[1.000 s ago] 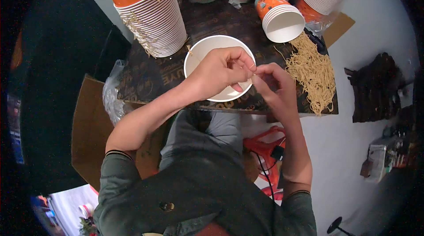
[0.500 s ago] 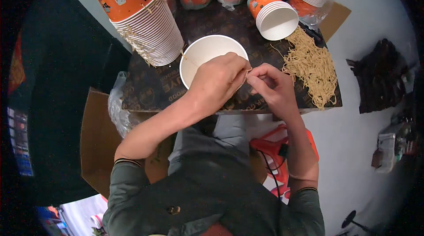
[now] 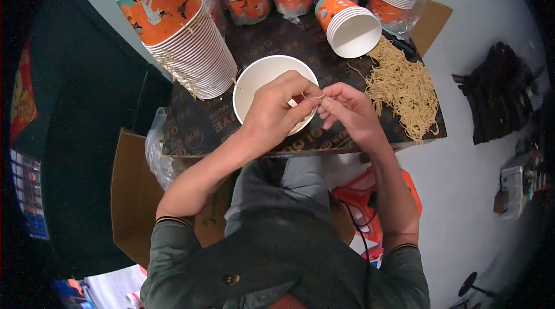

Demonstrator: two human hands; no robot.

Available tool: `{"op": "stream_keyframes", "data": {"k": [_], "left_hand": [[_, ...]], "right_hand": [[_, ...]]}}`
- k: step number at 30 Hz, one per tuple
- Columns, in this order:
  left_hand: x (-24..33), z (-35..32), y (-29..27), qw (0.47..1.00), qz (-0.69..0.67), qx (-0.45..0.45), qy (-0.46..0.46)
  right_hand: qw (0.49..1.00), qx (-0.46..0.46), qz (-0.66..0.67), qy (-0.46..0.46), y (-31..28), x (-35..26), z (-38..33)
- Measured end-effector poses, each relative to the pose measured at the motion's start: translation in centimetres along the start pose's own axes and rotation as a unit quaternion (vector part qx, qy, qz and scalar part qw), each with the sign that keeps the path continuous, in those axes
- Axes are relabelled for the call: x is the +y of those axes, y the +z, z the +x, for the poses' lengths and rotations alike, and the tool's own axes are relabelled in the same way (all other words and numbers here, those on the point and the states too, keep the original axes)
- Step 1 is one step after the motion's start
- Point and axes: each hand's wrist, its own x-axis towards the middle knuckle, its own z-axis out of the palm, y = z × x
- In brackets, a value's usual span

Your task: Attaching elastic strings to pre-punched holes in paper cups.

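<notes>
Left hand [image 3: 281, 105] is over a round white paper tub [image 3: 251, 84], right hand [image 3: 354, 113] by its rim, fingertips of both pinching a thin tan string [image 3: 318, 97] lol. Messy tan string heap [image 3: 403, 92] sits rightward on the dark printed tabletop [image 3: 202, 127].

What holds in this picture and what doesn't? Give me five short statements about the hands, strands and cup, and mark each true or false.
1. The left hand and right hand pinch a thin tan strand. True.
2. The hands are spread wide apart. False: their fingertips come close together.
3. The pile of tan strands lies on the dark tabletop. True.
4. That pile is left of both hands. False: it is to their right.
5. The open cup has a white inside. True.
</notes>
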Motion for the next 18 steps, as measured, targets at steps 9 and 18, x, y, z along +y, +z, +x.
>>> {"op": "stream_keyframes", "data": {"k": [9,18], "left_hand": [[0.1,0.0,0.2,0.997,-0.067,0.016,-0.036],[0.7,0.0,0.0,0.996,-0.081,0.004,-0.020]], "right_hand": [[0.999,0.002,0.036,0.025,0.5,-0.5,-0.3],[0.998,-0.018,0.050,0.039,0.1,-0.1,-0.2]]}}
